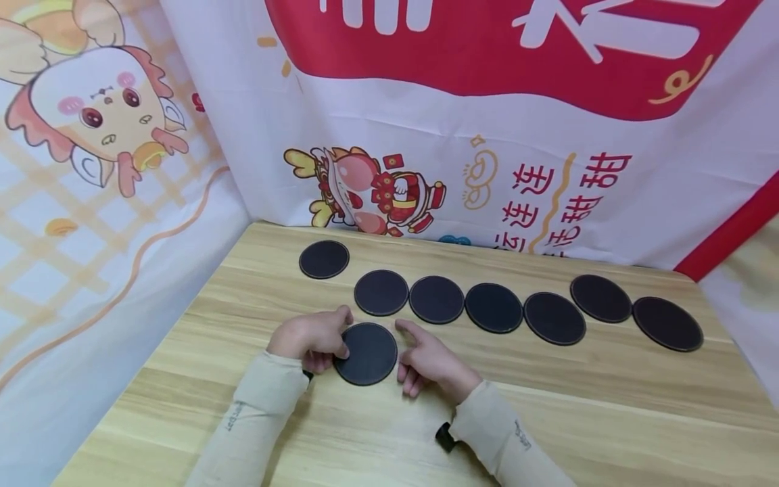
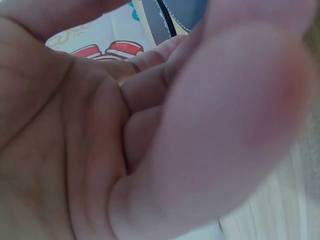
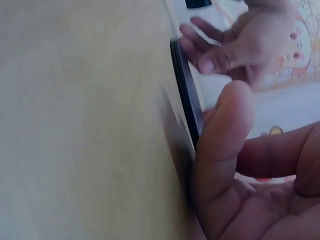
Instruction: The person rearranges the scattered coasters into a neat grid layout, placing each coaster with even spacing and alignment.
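A round black coaster (image 1: 366, 354) with a stitched rim lies between the two hands on the wooden table, nearest the wearer. At its left edge, my left hand (image 1: 307, 338) has its thumb over the rim and its other fingers beside it. My right hand (image 1: 433, 362) stays to the right of this coaster, index finger pointing forward and the other fingers loosely bent. In the right wrist view the dark edge of the coaster (image 3: 186, 90) runs between the left hand (image 3: 250, 42) and the right hand's fingers. The left palm (image 2: 45, 145) shows nothing held in it.
Behind lies a row of similar coasters, among them one (image 1: 381, 293) just beyond the hands and one (image 1: 554, 318) farther right. Another coaster (image 1: 324, 260) sits at the back left, and two more at the right. Printed cloth (image 1: 389, 115) hangs behind the table (image 1: 608, 412).
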`<state>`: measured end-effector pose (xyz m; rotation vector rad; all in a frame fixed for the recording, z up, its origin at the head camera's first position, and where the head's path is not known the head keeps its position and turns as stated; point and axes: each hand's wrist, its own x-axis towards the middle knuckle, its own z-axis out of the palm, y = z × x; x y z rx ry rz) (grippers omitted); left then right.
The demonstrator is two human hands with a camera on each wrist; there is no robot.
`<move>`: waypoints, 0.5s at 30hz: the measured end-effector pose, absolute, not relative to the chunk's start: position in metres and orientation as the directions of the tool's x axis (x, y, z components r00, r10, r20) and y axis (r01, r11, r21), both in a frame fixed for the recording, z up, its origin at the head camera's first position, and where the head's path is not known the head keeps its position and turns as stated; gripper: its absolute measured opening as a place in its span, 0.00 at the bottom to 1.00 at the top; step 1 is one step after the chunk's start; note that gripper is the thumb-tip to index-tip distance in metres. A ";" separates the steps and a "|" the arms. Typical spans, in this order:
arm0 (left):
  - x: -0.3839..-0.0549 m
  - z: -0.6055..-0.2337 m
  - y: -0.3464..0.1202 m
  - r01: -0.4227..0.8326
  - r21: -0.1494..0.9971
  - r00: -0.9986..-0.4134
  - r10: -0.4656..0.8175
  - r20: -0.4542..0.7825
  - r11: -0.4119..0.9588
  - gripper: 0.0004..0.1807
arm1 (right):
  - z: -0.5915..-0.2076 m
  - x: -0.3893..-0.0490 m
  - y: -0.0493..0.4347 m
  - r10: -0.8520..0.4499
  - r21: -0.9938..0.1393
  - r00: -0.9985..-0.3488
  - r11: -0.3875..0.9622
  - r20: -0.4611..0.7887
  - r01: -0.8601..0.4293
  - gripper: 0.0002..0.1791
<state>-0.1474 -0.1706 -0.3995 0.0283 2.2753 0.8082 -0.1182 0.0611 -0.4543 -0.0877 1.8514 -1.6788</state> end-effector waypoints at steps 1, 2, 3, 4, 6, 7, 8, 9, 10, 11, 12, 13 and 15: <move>-0.147 -0.400 -0.171 -0.199 0.560 -0.751 0.242 -0.614 0.804 0.30 | -0.454 -0.119 0.063 -0.438 -0.914 -0.803 0.197 -0.405 0.354 0.38; -0.147 -0.400 -0.171 -0.195 0.563 -0.756 0.242 -0.608 0.803 0.29 | -0.454 -0.120 0.066 -0.430 -0.912 -0.804 0.208 -0.409 0.353 0.36; -0.147 -0.400 -0.171 -0.191 0.564 -0.761 0.242 -0.602 0.803 0.28 | -0.454 -0.120 0.068 -0.426 -0.911 -0.806 0.219 -0.411 0.349 0.34; -0.148 -0.401 -0.171 -0.190 0.565 -0.765 0.239 -0.598 0.803 0.28 | -0.453 -0.121 0.070 -0.426 -0.908 -0.803 0.228 -0.417 0.351 0.32; -0.148 -0.402 -0.170 -0.190 0.563 -0.773 0.231 -0.590 0.804 0.26 | -0.451 -0.121 0.073 -0.437 -0.904 -0.793 0.244 -0.425 0.350 0.30; -0.149 -0.402 -0.169 -0.189 0.561 -0.776 0.227 -0.588 0.806 0.25 | -0.450 -0.121 0.074 -0.446 -0.903 -0.786 0.252 -0.429 0.349 0.30; -0.149 -0.403 -0.169 -0.187 0.557 -0.780 0.223 -0.585 0.809 0.24 | -0.449 -0.121 0.074 -0.454 -0.901 -0.780 0.259 -0.431 0.347 0.30; -0.149 -0.403 -0.168 -0.184 0.552 -0.783 0.218 -0.583 0.814 0.23 | -0.448 -0.121 0.074 -0.459 -0.900 -0.775 0.266 -0.434 0.346 0.30; -0.150 -0.404 -0.167 -0.182 0.547 -0.786 0.213 -0.581 0.817 0.22 | -0.447 -0.120 0.074 -0.464 -0.898 -0.771 0.270 -0.437 0.347 0.30; -0.150 -0.404 -0.166 -0.181 0.542 -0.788 0.209 -0.579 0.821 0.20 | -0.446 -0.120 0.074 -0.465 -0.897 -0.769 0.276 -0.439 0.345 0.30; -0.150 -0.404 -0.166 -0.182 0.538 -0.789 0.204 -0.579 0.823 0.19 | -0.446 -0.120 0.074 -0.465 -0.896 -0.769 0.281 -0.439 0.343 0.30; -0.150 -0.405 -0.166 -0.182 0.535 -0.790 0.201 -0.579 0.825 0.19 | -0.446 -0.120 0.073 -0.463 -0.895 -0.769 0.285 -0.441 0.343 0.30; -0.150 -0.405 -0.166 -0.191 0.531 -0.789 0.192 -0.583 0.826 0.18 | -0.446 -0.120 0.073 -0.461 -0.894 -0.769 0.292 -0.443 0.340 0.30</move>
